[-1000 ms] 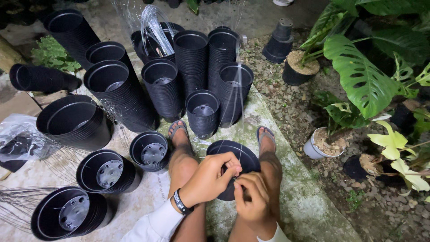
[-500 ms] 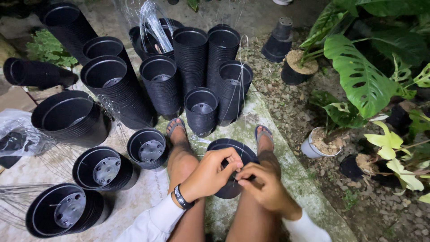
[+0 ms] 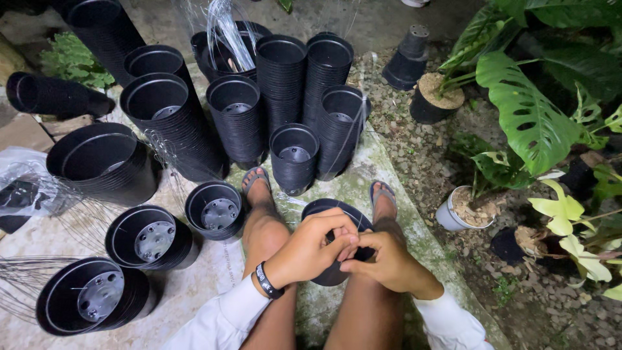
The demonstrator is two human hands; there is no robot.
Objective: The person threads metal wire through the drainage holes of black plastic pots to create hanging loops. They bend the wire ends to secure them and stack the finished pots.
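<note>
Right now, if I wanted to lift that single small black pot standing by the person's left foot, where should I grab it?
Take the small black pot by its top rim, coming straight down from above. It stands upright with its mouth open, so the rim is free all round. The larger pot sits close on one side and the left foot on the other, so a sideways reach looks more cramped.

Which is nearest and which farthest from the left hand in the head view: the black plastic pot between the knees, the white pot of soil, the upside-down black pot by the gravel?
1. Black plastic pot between the knees: touched by the left hand.
2. White pot of soil: right, on the gravel.
3. Upside-down black pot: far back, upper right.
</note>
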